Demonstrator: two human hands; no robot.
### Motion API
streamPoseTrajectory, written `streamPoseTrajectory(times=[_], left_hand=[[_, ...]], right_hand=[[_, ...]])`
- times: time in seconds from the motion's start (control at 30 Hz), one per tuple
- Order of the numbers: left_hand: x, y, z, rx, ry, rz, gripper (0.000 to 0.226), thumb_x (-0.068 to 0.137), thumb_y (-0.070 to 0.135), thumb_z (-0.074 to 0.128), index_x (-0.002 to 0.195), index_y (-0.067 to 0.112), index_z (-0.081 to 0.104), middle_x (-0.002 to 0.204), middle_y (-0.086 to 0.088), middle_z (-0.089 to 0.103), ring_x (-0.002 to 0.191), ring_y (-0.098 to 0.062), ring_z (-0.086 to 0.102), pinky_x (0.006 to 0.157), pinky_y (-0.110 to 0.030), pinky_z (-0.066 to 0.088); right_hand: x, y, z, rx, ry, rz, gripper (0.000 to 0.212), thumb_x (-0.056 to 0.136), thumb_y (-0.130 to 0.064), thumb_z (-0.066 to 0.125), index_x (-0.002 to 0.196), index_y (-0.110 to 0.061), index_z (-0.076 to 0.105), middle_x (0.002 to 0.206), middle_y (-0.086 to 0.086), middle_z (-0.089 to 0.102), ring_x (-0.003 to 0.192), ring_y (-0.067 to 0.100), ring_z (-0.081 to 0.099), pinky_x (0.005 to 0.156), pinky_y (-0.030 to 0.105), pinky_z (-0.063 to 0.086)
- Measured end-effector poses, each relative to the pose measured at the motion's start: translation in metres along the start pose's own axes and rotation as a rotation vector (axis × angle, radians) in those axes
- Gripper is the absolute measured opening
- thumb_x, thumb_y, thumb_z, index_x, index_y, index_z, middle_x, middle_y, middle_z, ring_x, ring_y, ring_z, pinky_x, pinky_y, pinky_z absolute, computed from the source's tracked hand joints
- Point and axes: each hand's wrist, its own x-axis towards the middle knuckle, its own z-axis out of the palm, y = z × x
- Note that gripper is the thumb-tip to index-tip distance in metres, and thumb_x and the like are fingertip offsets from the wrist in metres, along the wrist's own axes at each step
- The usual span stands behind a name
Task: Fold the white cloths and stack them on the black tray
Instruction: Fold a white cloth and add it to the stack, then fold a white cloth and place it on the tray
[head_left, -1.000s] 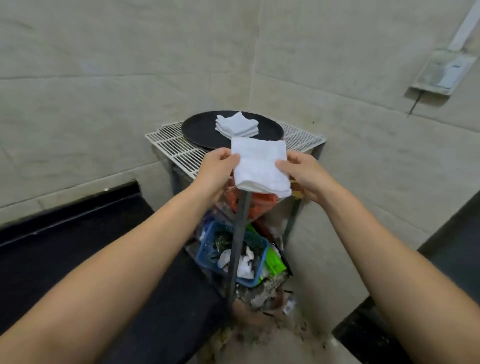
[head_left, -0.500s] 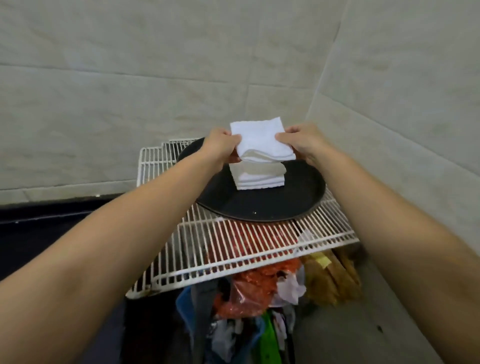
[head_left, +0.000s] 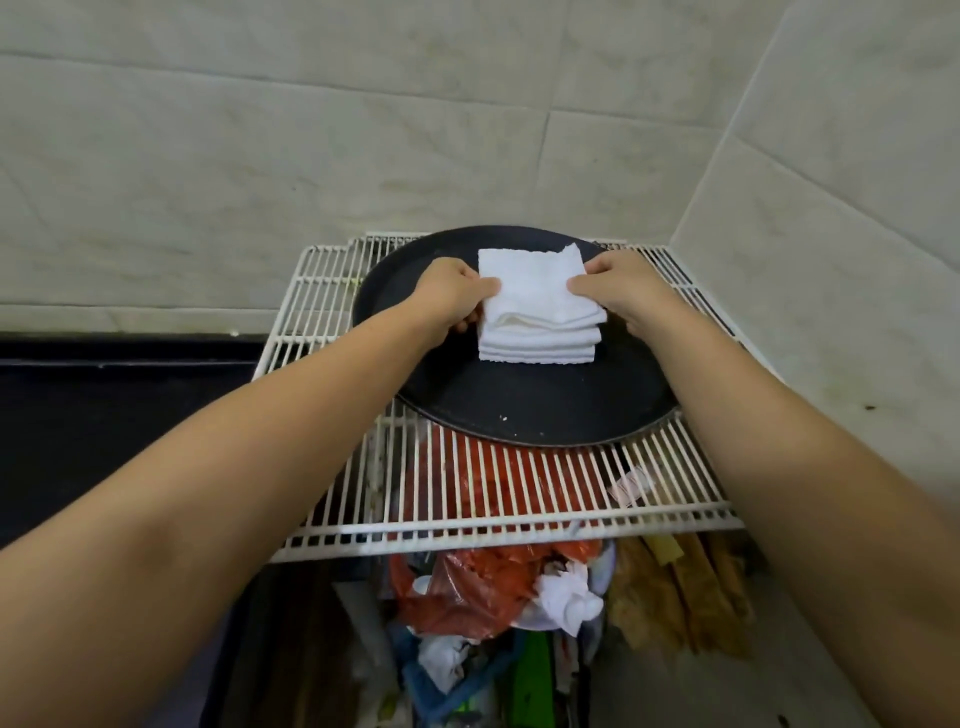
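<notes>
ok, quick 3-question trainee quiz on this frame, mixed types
1. True or false: the tray sits on a wire shelf.
2. The top cloth is: A) hanging off the tray, B) on the stack, C) on the floor.
3. Fill in: the left hand and right hand pinch the top cloth's two ____.

Key: 1 true; 2 B; 3 sides.
</notes>
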Motion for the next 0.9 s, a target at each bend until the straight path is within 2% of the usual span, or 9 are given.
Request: streamPoseTrajectory(times=[0.07, 0.13, 0.23, 0.3, 0.37, 0.47, 0.67, 0.8, 0.9], left_hand=[[-0.006, 0.002, -0.003, 0.017, 0.008, 0.014, 0.033, 0.09, 0.025, 0.06, 0.064, 0.016, 0.041, 0.062, -0.006, 0.049, 0.052, -0.017, 0.04, 0.046, -0.024, 0.034], [-0.014, 0.003, -0.01, 0.028, 0.013, 0.016, 0.034, 0.092, 0.03, 0.056, 0.065, 0.016, 0.041, 0.072, -0.009, 0.054, 0.058, -0.02, 0.042, 0.049, -0.026, 0.035], [-0.036, -0.001, -0.04, 0.026, 0.047, 0.041, 0.03, 0.095, 0.034, 0.05, 0.072, 0.015, 0.045, 0.075, -0.005, 0.055, 0.061, -0.018, 0.044, 0.052, -0.026, 0.037], [-0.056, -0.012, -0.075, 0.007, 0.079, 0.081, 0.026, 0.095, 0.033, 0.049, 0.076, 0.016, 0.047, 0.072, -0.002, 0.054, 0.058, -0.015, 0.046, 0.049, -0.024, 0.035], [-0.082, -0.032, -0.122, -0.011, 0.103, 0.107, 0.027, 0.096, 0.028, 0.048, 0.071, 0.017, 0.044, 0.068, -0.002, 0.052, 0.054, -0.013, 0.044, 0.045, -0.022, 0.031], [-0.137, -0.075, -0.205, 0.013, 0.186, 0.079, 0.028, 0.097, 0.024, 0.047, 0.07, 0.018, 0.042, 0.07, -0.003, 0.052, 0.054, -0.012, 0.045, 0.044, -0.021, 0.031], [-0.289, -0.188, -0.377, 0.108, 0.463, -0.015, 0.021, 0.095, 0.022, 0.048, 0.075, 0.019, 0.048, 0.07, 0.0, 0.057, 0.055, -0.011, 0.05, 0.046, -0.024, 0.035], [-0.4, -0.269, -0.469, 0.094, 0.685, -0.16, 0.014, 0.095, 0.022, 0.048, 0.084, 0.013, 0.052, 0.07, -0.001, 0.059, 0.053, -0.012, 0.05, 0.046, -0.024, 0.036], [-0.479, -0.327, -0.517, 0.12, 0.81, -0.303, 0.012, 0.095, 0.02, 0.048, 0.089, 0.012, 0.053, 0.069, -0.001, 0.058, 0.053, -0.012, 0.05, 0.043, -0.019, 0.037]], right_hand=[[-0.005, -0.003, 0.0, -0.039, 0.009, 0.004, 0.015, 0.084, -0.01, 0.06, 0.071, -0.015, 0.052, 0.075, 0.006, 0.052, 0.064, 0.014, 0.046, 0.055, 0.027, 0.032], [-0.014, -0.008, 0.0, -0.079, 0.049, -0.012, 0.008, 0.084, -0.016, 0.061, 0.085, -0.009, 0.059, 0.085, 0.01, 0.051, 0.074, 0.019, 0.047, 0.063, 0.028, 0.035], [-0.032, -0.029, 0.004, -0.157, 0.163, -0.056, 0.04, 0.088, -0.028, 0.059, 0.122, -0.007, 0.055, 0.114, 0.009, 0.06, 0.105, 0.024, 0.056, 0.088, 0.031, 0.043], [-0.051, -0.056, 0.021, -0.193, 0.171, -0.135, 0.042, 0.09, -0.028, 0.055, 0.127, -0.008, 0.053, 0.117, 0.007, 0.059, 0.109, 0.024, 0.055, 0.092, 0.031, 0.042], [-0.075, -0.089, 0.054, -0.219, 0.129, -0.241, 0.036, 0.092, -0.025, 0.052, 0.124, -0.008, 0.056, 0.118, 0.01, 0.061, 0.111, 0.026, 0.056, 0.092, 0.03, 0.041], [-0.126, -0.14, 0.133, -0.245, 0.018, -0.42, 0.03, 0.092, -0.021, 0.051, 0.116, -0.008, 0.061, 0.115, 0.013, 0.064, 0.108, 0.028, 0.059, 0.086, 0.028, 0.042], [-0.264, -0.217, 0.336, -0.253, -0.281, -0.702, 0.02, 0.089, -0.023, 0.055, 0.1, -0.011, 0.066, 0.104, 0.013, 0.067, 0.098, 0.031, 0.062, 0.088, 0.043, 0.051], [-0.368, -0.249, 0.456, -0.409, -0.467, -0.878, 0.027, 0.094, -0.032, 0.049, 0.114, -0.018, 0.06, 0.12, 0.009, 0.055, 0.112, 0.028, 0.053, 0.094, 0.043, 0.043], [-0.443, -0.269, 0.531, -0.497, -0.611, -1.028, 0.03, 0.096, -0.033, 0.045, 0.119, -0.018, 0.055, 0.125, 0.008, 0.05, 0.115, 0.028, 0.05, 0.093, 0.042, 0.038]])
